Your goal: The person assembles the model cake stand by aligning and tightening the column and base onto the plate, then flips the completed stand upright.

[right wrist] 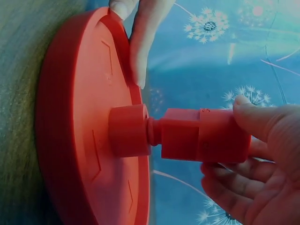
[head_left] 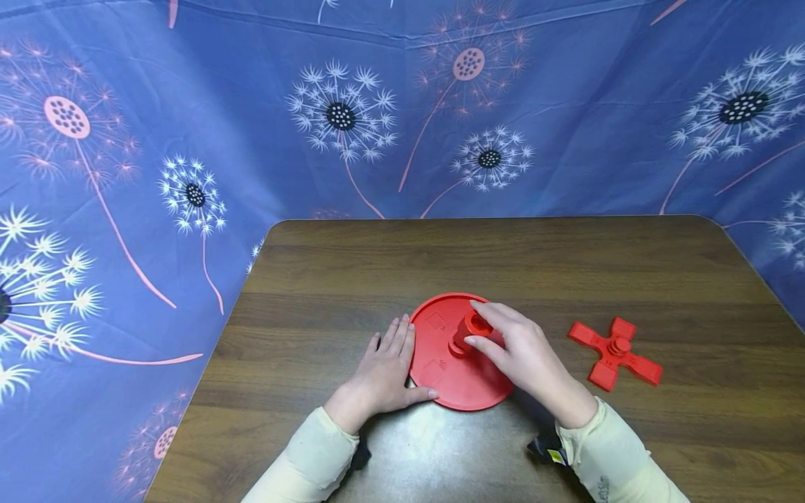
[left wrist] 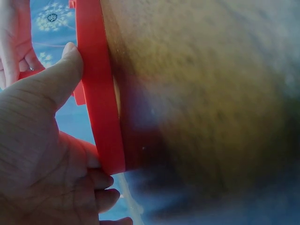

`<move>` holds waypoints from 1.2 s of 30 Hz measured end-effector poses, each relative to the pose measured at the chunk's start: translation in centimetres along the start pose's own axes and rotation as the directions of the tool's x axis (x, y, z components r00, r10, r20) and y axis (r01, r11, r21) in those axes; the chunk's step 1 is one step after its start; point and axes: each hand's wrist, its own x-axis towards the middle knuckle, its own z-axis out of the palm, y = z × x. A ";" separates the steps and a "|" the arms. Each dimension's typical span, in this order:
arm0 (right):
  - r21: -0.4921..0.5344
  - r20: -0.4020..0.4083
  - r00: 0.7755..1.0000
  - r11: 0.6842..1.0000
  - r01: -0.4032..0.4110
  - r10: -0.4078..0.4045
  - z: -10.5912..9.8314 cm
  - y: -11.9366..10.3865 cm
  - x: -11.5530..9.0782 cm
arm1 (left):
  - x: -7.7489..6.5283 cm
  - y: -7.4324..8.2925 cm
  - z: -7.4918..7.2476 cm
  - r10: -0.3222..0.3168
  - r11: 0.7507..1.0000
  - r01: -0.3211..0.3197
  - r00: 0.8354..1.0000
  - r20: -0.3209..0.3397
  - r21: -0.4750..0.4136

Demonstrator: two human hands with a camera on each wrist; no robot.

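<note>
A round red plastic disc (head_left: 464, 391) with a raised rim lies on the table, and a short round hub (right wrist: 129, 131) stands up from its face. My left hand (head_left: 386, 370) rests along the disc's left rim, fingers straight and thumb spread at the near edge. With thumb and fingertips, my right hand (head_left: 518, 342) pinches a red stepped cylinder (right wrist: 187, 135) by its wide end. The cylinder's narrow tip meets the hub's opening; how deep it sits is hard to tell. In the left wrist view, the rim (left wrist: 101, 93) shows beside the left thumb.
A red four-armed cross piece (head_left: 619, 347) with a central knob lies on the wooden table (head_left: 352, 265), right of the right hand. A blue cloth with dandelion prints (head_left: 390, 181) hangs behind the table and along its sides.
</note>
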 end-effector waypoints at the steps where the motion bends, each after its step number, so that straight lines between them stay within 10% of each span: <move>1: 0.015 0.018 1.000 1.000 0.002 -0.002 0.0 0.0 0.0 | 0.0 0.0 0.0 0.000 1.000 0.000 1.000 0.001 0.002; 13: 0.136 0.164 0.985 0.988 -0.073 0.051 0.3 0.6 0.2 | 0.1 0.0 0.1 -0.006 1.000 0.006 1.000 0.010 -0.003; 36: 0.251 -0.013 0.983 0.952 -0.172 0.181 2.0 0.7 -0.5 | 0.0 0.0 0.1 0.002 0.998 -0.002 1.000 0.004 -0.063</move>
